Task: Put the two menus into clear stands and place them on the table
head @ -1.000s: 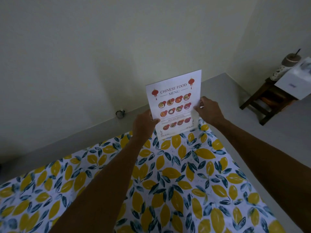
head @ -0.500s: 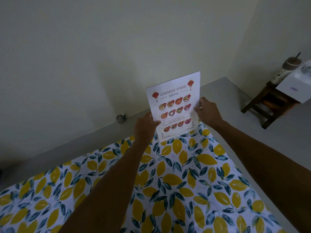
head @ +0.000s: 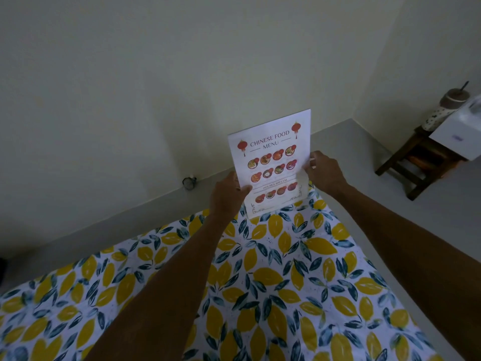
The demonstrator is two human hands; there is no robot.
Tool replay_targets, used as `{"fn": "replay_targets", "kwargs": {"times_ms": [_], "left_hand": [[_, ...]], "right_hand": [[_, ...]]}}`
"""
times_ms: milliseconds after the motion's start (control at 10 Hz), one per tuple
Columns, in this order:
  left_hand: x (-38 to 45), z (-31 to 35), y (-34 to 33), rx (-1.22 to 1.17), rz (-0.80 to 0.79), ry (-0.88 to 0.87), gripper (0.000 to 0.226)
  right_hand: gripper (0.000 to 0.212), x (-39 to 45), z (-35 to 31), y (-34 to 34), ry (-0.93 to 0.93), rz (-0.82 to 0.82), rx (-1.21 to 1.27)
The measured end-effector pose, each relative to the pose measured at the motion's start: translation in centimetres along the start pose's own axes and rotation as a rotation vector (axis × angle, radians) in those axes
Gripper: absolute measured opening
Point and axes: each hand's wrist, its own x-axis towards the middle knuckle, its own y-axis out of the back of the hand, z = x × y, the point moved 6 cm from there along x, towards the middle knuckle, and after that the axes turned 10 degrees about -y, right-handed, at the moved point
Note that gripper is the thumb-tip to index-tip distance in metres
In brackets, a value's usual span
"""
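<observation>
A white "Chinese Food Menu" sheet stands upright at the far edge of the table, which wears a lemon-print cloth. The menu's lower part seems to sit inside a clear stand, whose outline is hard to make out. My left hand grips the menu's left edge, thumb on its front. My right hand pinches the right edge. Only one menu is in view.
A pale wall rises right behind the table, with a small round fitting at its base. To the right, a dark wooden stool carries a white box and a lidded cup. Grey floor lies around the table.
The menu and both hands have stayed at the table's far edge; the sheet sits slightly more upright and the camera has shifted a little.
</observation>
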Motion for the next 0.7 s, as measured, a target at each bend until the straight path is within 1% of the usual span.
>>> {"fn": "replay_targets", "kwargs": {"times_ms": [100, 300, 500, 600, 700], "left_hand": [[0.0, 0.2, 0.2, 0.014, -0.006, 0.006, 0.040], [-0.5, 0.6, 0.9, 0.027, -0.017, 0.069, 0.047], [-1.6, 1.4, 2.5, 0.075, -0.009, 0.083, 0.049], [-2.8, 2.1, 4.0, 0.044, 0.032, 0.075, 0.054], [-3.8, 3.0, 5.5, 0.065, 0.071, 0.065, 0.055]], "right_hand": [[0.041, -0.2, 0.2, 0.4, -0.006, -0.004, 0.012], [0.047, -1.2, 0.8, 1.7, -0.061, 0.020, 0.011], [0.045, -3.2, 0.8, 3.7, -0.076, 0.052, 0.000], [0.045, -5.0, 0.1, 4.9, -0.062, 0.067, -0.009], [0.041, -6.7, -1.0, 5.8, -0.039, 0.093, -0.017]]}}
